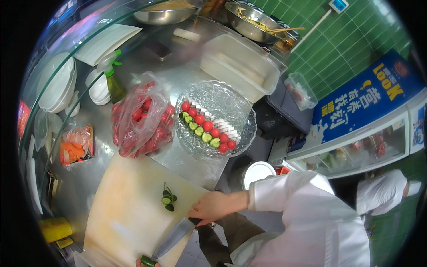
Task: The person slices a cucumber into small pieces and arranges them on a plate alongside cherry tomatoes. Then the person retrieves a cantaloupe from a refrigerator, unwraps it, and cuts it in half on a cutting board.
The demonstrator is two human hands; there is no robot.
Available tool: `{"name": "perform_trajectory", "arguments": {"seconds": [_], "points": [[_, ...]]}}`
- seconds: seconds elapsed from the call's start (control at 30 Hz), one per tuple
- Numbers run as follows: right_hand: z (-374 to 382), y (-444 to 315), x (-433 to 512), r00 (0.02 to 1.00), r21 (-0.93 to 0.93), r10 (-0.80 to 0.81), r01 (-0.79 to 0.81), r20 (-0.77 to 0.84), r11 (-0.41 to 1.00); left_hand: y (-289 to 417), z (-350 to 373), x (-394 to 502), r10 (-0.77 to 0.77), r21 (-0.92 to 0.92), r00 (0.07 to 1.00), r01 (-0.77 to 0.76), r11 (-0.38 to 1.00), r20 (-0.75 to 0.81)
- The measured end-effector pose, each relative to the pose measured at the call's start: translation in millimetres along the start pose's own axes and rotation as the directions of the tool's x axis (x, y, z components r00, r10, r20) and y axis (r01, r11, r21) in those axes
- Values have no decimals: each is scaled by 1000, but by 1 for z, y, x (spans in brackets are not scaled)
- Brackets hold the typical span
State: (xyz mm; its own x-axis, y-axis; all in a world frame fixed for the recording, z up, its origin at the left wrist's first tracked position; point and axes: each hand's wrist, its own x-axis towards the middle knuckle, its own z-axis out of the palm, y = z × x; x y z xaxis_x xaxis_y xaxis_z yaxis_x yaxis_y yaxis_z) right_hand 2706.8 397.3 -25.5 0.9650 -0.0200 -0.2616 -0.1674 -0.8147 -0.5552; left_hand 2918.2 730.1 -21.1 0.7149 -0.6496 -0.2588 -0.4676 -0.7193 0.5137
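Observation:
My right hand (213, 208) grips the dark handle of a kitchen knife (175, 235) over a worn, pale cutting board (130, 203). At the picture's bottom edge my left hand (138, 263), mostly cut off, holds a piece of green cucumber (148, 261). The blade's tip end lies close beside it; whether they touch is unclear. Several cucumber trimmings (169, 199) lie on the board. Beyond it stands a scalloped clear glass platter (230, 100) bearing rows of cherry tomatoes (207, 126), cut cucumber pieces (198, 131) and white slices (224, 126).
A plastic bag of cherry tomatoes (143, 123) sits against the board's far end. A spray bottle (113, 80), white bowls (57, 83) and a packet of orange pieces (76, 148) stand along the glass screen. Behind the platter is a plastic tub (240, 63). Another person (380, 192) is at right.

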Motion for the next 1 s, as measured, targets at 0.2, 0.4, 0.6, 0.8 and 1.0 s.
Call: {"name": "perform_trajectory", "arguments": {"seconds": [0.2, 0.4, 0.6, 0.8, 1.0], "points": [[-2, -14, -16, 923, 61, 186, -218, 337, 974, -4, 28, -4, -416, -751, 909, 271, 602, -5], [13, -33, 1, 987, 50, 26, -34, 162, 998, -6, 25, -2, -84, -80, 956, 64, 995, -280], [11, -39, 6, 968, 40, 25, -36, 249, 999, 2, 17, 3, -126, -111, 961, 101, 989, -245], [-8, -57, 16, 940, -96, 109, -82, 323, 992, -3, 17, 0, -105, -55, 963, 94, 994, -249], [-27, -70, 21, 935, -175, 130, -75, 329, 982, 2, 4, 5, -54, 41, 967, 66, 997, -248]]}}
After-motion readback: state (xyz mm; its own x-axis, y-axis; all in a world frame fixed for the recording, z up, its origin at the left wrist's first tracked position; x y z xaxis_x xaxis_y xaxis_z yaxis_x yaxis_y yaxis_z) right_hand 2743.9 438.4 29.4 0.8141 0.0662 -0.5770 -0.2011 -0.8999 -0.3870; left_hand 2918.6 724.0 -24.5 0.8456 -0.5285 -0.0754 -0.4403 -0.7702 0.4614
